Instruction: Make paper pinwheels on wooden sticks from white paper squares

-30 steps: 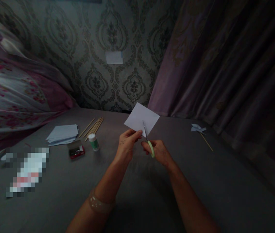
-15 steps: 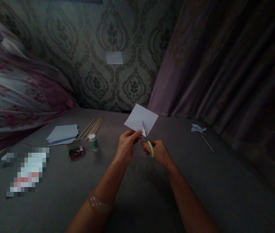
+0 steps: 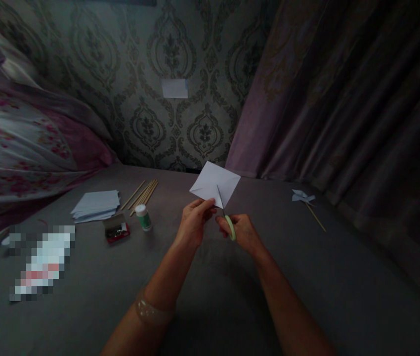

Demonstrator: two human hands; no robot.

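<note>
Grey counter against patterned wallpaper; purple curtain at right, floral fabric at left, white sheet on wall. Paper square above counter, mid-view: left hand, fingers clamped on near edge. Right hand: fingers clamped on green-handled scissors, blades at paper. On counter, left: paper stack, sticks, bottle, open box; right: pinwheel.

No readable text; green bottle label too small to read
</note>
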